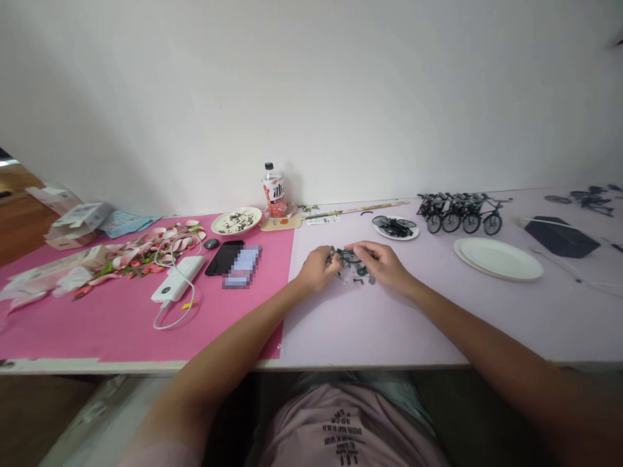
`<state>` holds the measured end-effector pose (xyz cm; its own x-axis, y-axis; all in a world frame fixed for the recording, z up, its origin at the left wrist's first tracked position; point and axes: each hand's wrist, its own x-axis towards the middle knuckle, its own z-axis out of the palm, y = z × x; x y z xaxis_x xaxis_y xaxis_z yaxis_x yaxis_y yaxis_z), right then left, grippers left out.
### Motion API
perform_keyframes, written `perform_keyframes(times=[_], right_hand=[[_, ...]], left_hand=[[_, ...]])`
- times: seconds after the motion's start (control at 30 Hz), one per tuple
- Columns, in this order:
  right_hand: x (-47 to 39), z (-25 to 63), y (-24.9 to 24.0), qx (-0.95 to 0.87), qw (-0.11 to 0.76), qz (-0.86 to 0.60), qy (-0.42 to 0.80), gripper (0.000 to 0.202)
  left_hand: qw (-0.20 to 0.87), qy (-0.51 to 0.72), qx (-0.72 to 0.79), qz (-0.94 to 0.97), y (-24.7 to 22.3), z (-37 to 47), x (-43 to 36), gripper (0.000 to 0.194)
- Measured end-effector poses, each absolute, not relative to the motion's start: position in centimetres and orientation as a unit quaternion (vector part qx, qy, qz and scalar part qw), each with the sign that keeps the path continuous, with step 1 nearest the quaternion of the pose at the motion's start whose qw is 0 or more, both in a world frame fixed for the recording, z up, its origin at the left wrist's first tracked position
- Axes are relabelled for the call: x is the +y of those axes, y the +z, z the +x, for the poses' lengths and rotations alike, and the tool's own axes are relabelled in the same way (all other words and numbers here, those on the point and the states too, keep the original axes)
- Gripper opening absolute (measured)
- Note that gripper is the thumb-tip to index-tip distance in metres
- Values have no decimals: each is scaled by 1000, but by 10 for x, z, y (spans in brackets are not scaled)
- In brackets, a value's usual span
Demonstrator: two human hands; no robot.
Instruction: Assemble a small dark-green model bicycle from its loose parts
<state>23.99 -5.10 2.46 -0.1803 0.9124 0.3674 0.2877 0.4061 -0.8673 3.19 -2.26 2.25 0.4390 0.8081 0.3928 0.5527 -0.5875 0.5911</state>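
Over the pale pink part of the table, my left hand [321,268] is closed on a small dark model bicycle frame [346,257]. My right hand [378,263] meets it from the other side, thumb and fingers pinched at the frame's right end. Beneath and between the hands lie several small dark loose parts [359,281], too small to name. Behind my right hand a white plate [413,235] holds black pieces and a small wheel. Farther right, a row of model bicycles [460,213] stands upright near the wall.
White oval plates [506,259] and a dark angular object [559,237] lie to the right. On the bright pink sheet [233,324] are a power bank [178,279] with a cable, phones [224,258], petals and a plate [236,222] of small bits. A bottle [275,194] stands behind.
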Motion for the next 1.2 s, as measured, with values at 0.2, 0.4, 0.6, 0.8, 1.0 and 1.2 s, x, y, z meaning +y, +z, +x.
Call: perform_keyframes(times=[0.2,0.4,0.6,0.8,1.0,1.2], right_hand=[[-50,243,28,-693,488,-435,303,54],[-52,240,27,-699,471,-427,328,54],[-53,241,26,-712,466,-435,294,54],[-55,239,25,-726,435,-437,304,56],[-53,237,21,-730,436,-434,298,51],[-54,235,22,-735,426,-429,306,48]], left_hand=[[263,384,370,804,23,29,-23,43],[275,374,385,798,21,33,-25,47],[268,384,391,792,18,33,-23,48],[256,377,407,792,13,35,-20,49],[257,377,393,798,11,37,-21,46],[244,374,391,805,9,36,-20,44]])
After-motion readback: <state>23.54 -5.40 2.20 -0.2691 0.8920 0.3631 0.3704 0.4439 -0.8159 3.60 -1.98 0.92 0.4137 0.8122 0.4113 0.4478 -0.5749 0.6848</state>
